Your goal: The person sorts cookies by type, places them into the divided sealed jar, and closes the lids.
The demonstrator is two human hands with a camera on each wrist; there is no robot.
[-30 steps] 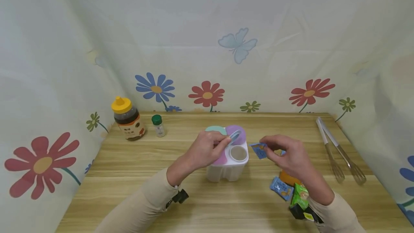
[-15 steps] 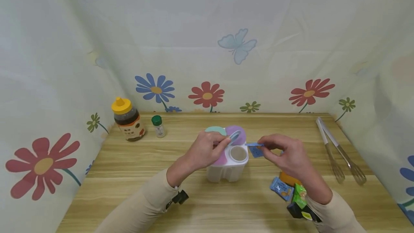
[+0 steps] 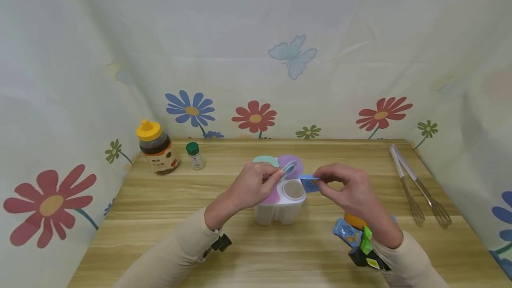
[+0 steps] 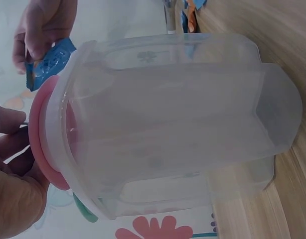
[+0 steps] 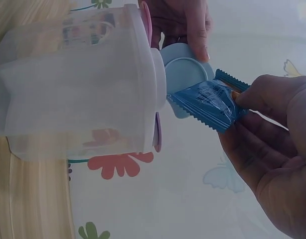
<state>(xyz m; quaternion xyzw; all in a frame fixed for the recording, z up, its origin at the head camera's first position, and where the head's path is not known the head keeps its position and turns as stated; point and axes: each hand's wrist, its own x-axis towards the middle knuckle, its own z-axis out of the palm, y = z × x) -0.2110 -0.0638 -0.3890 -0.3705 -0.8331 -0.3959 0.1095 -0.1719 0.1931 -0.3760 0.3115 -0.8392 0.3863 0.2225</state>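
Blue sachet (image 3: 310, 184), one, in right hand (image 3: 347, 189).

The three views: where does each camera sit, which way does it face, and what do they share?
Head: above, facing forward and down at the wooden table; both hands and sleeves show.
Left wrist: low beside the clear plastic compartment container; left hand at the frame's edge.
Right wrist: low, facing the container's lidded top; right hand pinches a small blue foil sachet.
Shared: container and sachet appear in all three.
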